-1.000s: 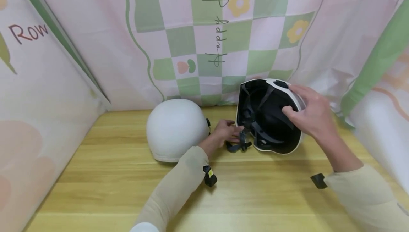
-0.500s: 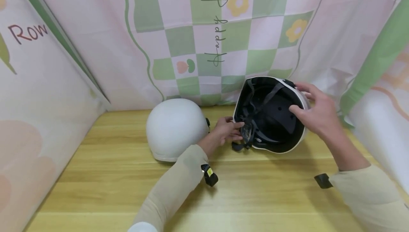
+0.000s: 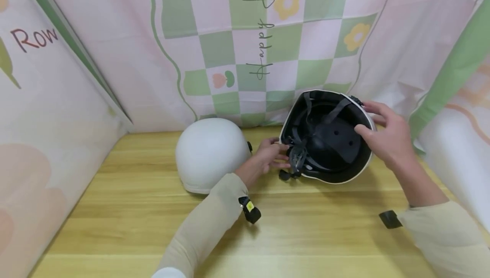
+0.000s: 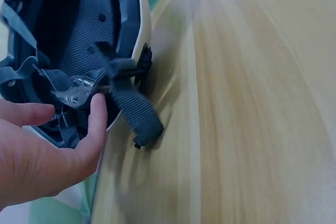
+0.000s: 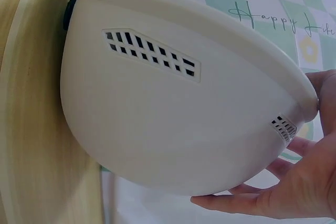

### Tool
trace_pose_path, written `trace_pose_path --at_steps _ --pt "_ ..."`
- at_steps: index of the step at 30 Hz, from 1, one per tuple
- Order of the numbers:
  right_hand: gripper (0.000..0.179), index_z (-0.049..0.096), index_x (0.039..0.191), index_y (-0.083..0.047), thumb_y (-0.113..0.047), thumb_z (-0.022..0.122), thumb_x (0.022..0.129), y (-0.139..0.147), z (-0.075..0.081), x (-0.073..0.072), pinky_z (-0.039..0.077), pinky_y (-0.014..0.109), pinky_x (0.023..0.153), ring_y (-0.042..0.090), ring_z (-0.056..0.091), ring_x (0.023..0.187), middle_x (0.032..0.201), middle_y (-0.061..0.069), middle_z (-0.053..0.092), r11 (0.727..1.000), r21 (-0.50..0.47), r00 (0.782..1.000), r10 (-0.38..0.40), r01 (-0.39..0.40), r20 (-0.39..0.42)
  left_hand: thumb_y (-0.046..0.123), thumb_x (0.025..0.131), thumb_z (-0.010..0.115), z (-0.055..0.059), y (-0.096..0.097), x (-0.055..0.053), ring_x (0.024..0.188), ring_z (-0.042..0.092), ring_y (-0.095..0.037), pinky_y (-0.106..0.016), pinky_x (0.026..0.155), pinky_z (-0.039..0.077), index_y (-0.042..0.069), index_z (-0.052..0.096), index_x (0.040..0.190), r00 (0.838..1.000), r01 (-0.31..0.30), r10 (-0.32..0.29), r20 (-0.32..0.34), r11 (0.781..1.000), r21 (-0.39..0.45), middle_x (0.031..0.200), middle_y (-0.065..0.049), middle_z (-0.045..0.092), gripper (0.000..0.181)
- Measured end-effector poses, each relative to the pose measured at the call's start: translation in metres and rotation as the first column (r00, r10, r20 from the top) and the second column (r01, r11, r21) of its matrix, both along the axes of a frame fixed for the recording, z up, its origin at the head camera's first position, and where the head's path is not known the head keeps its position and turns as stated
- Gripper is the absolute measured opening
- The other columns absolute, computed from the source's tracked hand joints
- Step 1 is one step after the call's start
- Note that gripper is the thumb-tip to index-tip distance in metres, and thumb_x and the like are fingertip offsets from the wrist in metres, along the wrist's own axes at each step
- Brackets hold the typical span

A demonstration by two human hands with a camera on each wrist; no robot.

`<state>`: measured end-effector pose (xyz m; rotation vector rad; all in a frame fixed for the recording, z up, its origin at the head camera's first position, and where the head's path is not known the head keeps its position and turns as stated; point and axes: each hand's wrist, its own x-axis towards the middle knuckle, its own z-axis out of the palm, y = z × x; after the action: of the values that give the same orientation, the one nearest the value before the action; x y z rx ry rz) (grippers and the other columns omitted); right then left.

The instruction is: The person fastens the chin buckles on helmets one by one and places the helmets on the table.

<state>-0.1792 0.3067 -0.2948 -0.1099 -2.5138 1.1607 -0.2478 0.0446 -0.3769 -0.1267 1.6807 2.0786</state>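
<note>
A white helmet (image 3: 373, 142) lies on its side, its black padded inside facing me. My right hand (image 3: 390, 135) grips its right rim, thumb inside and fingers spread along the outer shell, as the right wrist view shows. My left hand (image 3: 269, 157) is at the opposite edge. In the left wrist view its fingers (image 4: 97, 116) are extended, one touching the dark straps (image 4: 131, 103) and a clear plastic-wrapped piece (image 4: 77, 92) inside the shell. A strap end with a black buckle (image 3: 289, 174) hangs over the rim. Another white helmet (image 3: 210, 154) sits dome up, left of my left hand.
The wooden table (image 3: 306, 231) carries both helmets. A patterned curtain (image 3: 283, 44) hangs right behind them, with more fabric at the left and right sides. My left forearm reaches across in front of the left helmet.
The held helmet has turned and shifted slightly right with my right hand, so more of its inside shows. The straps and plastic moved from the tabletop in against the helmet. The left helmet stayed put.
</note>
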Motion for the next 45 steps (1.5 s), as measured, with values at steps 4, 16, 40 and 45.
trace_pose_path --at_steps 4,16,40,45 --pt "0.061 0.047 0.156 -0.013 -0.022 0.064 0.099 0.003 -0.003 0.001 0.041 0.004 0.073 0.042 0.05 0.135 0.15 0.012 0.052 0.999 -0.041 1.0 0.013 -0.012 0.011 0.001 0.101 0.062 0.003 -0.001 0.002 0.097 0.067 -0.032 -0.047 0.088 0.06 0.007 0.033 0.161 1.0 0.002 -0.002 0.008 0.999 0.049 0.135 -0.019 0.059 0.067" --pt "0.06 0.046 0.157 -0.01 -0.02 0.062 0.099 0.005 -0.011 0.002 0.045 0.005 0.075 0.028 0.056 0.123 0.142 0.008 0.054 0.994 -0.111 1.0 -0.003 0.005 0.021 -0.014 0.097 0.054 0.011 0.006 0.009 0.123 0.059 -0.049 -0.056 0.099 0.053 0.013 0.016 0.166 0.998 -0.054 0.045 0.046 0.973 0.226 0.137 -0.03 0.054 0.083" --pt "0.056 0.041 0.156 -0.023 -0.012 0.056 0.103 0.015 -0.019 -0.003 0.058 0.019 0.064 -0.011 0.061 0.083 0.153 0.019 0.034 0.937 -0.348 0.991 0.081 -0.04 0.105 0.013 0.099 0.068 0.034 -0.011 0.007 0.088 0.064 -0.023 -0.059 0.099 0.052 0.021 0.016 0.168 0.994 0.056 -0.07 -0.085 0.985 -0.163 0.13 -0.017 0.064 0.087" --pt "0.058 0.039 0.158 -0.02 -0.012 0.056 0.103 0.016 -0.02 -0.003 0.059 0.02 0.064 -0.008 0.063 0.081 0.152 0.018 0.035 0.935 -0.351 0.991 0.087 -0.047 0.1 0.013 0.099 0.068 0.032 -0.014 0.009 0.087 0.063 -0.023 -0.059 0.092 0.056 0.024 0.011 0.168 0.99 0.096 -0.109 -0.09 0.985 -0.142 0.126 -0.013 0.063 0.091"
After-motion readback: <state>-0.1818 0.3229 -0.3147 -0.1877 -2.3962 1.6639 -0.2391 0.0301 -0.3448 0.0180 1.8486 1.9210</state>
